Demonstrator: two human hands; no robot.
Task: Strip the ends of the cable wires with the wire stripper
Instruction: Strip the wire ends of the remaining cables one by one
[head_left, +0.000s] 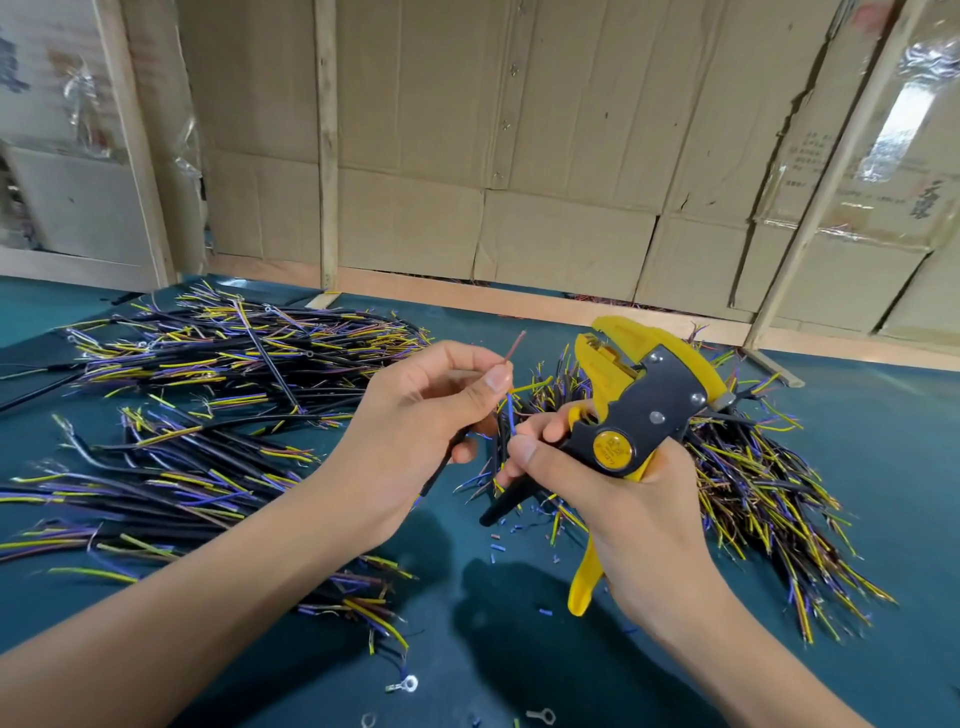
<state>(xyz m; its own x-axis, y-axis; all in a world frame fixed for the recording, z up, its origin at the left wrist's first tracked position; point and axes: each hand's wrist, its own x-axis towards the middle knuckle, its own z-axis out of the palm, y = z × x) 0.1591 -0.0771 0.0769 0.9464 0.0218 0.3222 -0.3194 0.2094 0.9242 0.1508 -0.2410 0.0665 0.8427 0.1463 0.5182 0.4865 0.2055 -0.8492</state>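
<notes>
Left hand (415, 415) pinching a brown wire (514, 345) upright, right hand (613, 483) gripping the yellow wire stripper (649, 405), its fingers (522, 449) nipping a blue wire (510, 413), cable heaps (218, 353) across the table (857, 441).

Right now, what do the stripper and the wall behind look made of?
Stripper: likely glossy yellow plastic handles on a dark matte body, with shiny rivets that look metal. Wall: brown cardboard sheets, judging by creases and torn edges, between pale wooden posts.
</notes>
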